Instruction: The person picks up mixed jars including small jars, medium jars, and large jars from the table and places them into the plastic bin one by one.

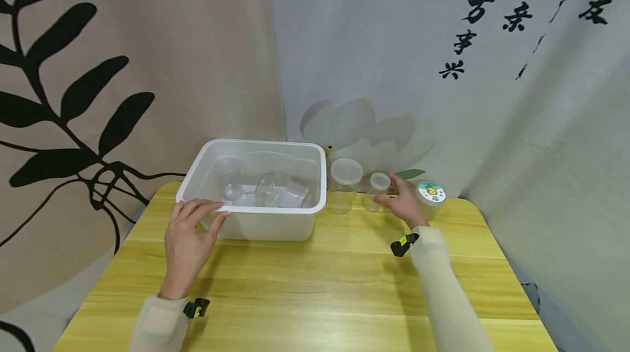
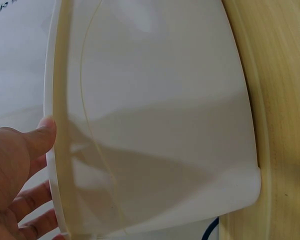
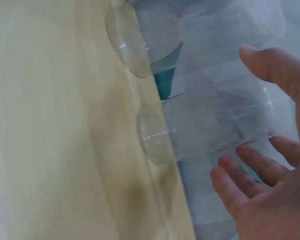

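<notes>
My left hand (image 1: 189, 237) is at the near left of a white plastic tub (image 1: 266, 226), its thumb and fingers on the tub's rim. The left wrist view has the thumb (image 2: 42, 137) against that rim, with other fingers behind it. On the right, my right hand (image 1: 406, 204) reaches around a small clear jar with a white lid (image 1: 373, 199). In the right wrist view, the thumb (image 3: 275, 67) and fingers are spread on either side of the small jar (image 3: 200, 125), without gripping it. Clear plastic jars (image 1: 295, 192) lie inside the tub.
A larger clear jar with a white lid (image 1: 343, 196) stands between the tub and the small jar. Right of my right hand is a clear jar with a printed label on its lid (image 1: 431, 192). The wooden table (image 1: 305, 297) meets curtains (image 1: 374, 57) at the back.
</notes>
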